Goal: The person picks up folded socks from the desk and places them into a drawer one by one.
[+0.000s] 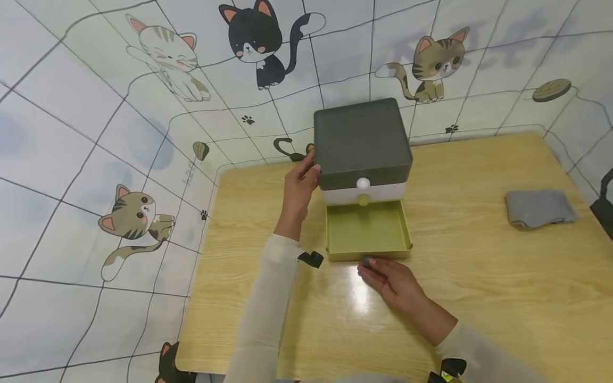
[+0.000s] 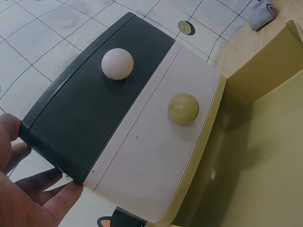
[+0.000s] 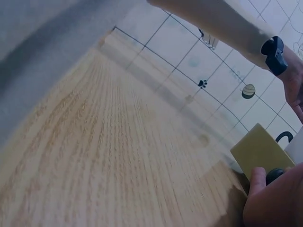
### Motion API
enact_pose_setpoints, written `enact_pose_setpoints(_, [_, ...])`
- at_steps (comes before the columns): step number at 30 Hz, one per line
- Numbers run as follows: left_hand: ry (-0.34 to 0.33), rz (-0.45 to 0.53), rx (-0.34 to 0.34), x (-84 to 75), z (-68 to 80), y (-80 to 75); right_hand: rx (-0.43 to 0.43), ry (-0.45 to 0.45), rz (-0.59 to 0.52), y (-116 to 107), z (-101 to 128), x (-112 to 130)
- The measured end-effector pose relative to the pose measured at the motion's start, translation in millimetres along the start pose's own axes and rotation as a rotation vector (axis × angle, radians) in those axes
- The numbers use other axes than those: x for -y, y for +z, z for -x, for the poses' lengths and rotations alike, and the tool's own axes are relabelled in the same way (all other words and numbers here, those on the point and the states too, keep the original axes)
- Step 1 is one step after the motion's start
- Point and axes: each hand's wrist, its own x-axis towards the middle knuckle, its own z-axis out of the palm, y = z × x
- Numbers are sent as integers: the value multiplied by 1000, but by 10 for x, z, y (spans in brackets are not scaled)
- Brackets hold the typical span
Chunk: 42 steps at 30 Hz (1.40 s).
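A light wood-grain worktop (image 1: 479, 276) stands in a corner walled with pale grid-patterned sheets printed with cartoon cats (image 1: 258, 37). Near the back of the worktop sits a small three-tier plastic drawer cabinet (image 1: 362, 143) with a dark grey-green top tier, a white middle tier and an olive-green bottom tier. The top tier carries a round white knob (image 2: 117, 63), and the middle tier a round pale yellow-green knob (image 2: 183, 108). The olive-green bottom drawer (image 1: 367, 230) is pulled well out toward the person, and its tray shows bare. The left hand (image 1: 299, 186) rests against the cabinet's left side at the level of the dark top tier, with the thumb on the front corner; in the left wrist view its fingers (image 2: 45, 182) lie fairly straight along the cabinet's edge, touching it rather than curling round it. The right hand (image 1: 395, 282) is at the front wall of the open drawer, and its fingers and thumb pinch the drawer's small dark round knob (image 1: 366, 260); the right wrist view shows the thumb just beside that knob. A folded grey cloth (image 1: 540, 207) lies on the worktop well apart to the right. Both arms wear pale sleeves (image 1: 268, 308) with small black clips at the wrists.
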Motion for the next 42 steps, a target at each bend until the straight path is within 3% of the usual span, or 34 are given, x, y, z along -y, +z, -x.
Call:
enact_pose_setpoints(11, [4,5,-8,-8,-8,21,79,-17,108,-96,5,3])
enact_pose_setpoints(15, [8,10,-16,7,-14,29,149,-7,131,-178,34,104])
enact_pose_setpoints(23, [-7,21,-16,3,-7,13,183,25,203,-313,178,332])
enact_pose_setpoints(26, [-2,25,-14,-8,-10,17,175,23,299,-389,250,487])
enact_pose_setpoints(28, [-5,26,-5,-11,-15,17,145,-49,410,-475,324,664])
enact_pose_setpoints(30, [-7,22,3,-15,-21,9,87,-213,537,-583,399,894])
enact_pose_setpoints(32, [-8,15,4,-22,-22,-3,-31,-460,702,-704,460,1150])
enact_pose_setpoints(34, [-5,10,2,-12,-19,9,-247,-749,966,-864,509,1431])
enact_pose_setpoints(36, [-1,10,-3,-8,-15,20,-511,-960,1215,-1042,519,1700])
enact_pose_setpoints(38, [5,11,-13,-13,-16,5,-785,-1009,1427,-1197,490,1946])
enact_pose_setpoints(39, [7,17,-12,-16,-16,1,-869,-996,1491,-1280,475,2046])
enact_pose_setpoints(42, [4,32,-2,-13,-17,9,-957,-858,1566,-1503,464,2220])
